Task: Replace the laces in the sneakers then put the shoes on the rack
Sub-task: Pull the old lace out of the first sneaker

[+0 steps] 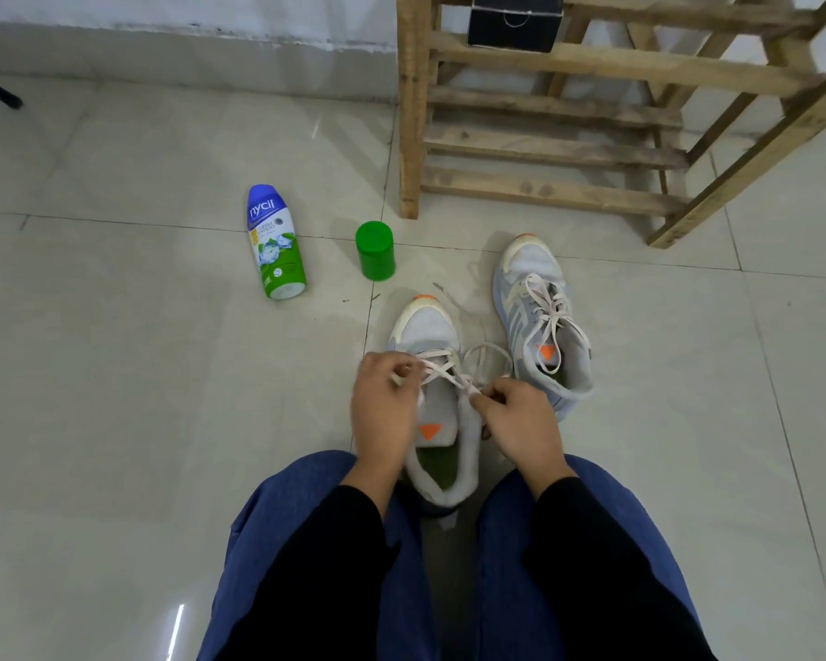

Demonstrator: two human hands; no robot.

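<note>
Two grey-white sneakers with orange toe tips stand on the tiled floor. The near sneaker point(428, 326) sits between my knees, toe pointing away. My left hand point(385, 407) pinches one end of its pale lace point(442, 372) at the shoe's left side. My right hand point(513, 419) pinches the other end at the right side, where a loop of lace arcs up. The second sneaker point(540, 326) stands to the right, laced, with a bow. The wooden rack point(549, 150) rises just beyond it.
A blue-and-green powder bottle point(275, 243) lies on the floor at the left. A green capped jar point(375, 250) stands beside it. A black box point(513, 21) sits on an upper rack slat. The wall runs along the back.
</note>
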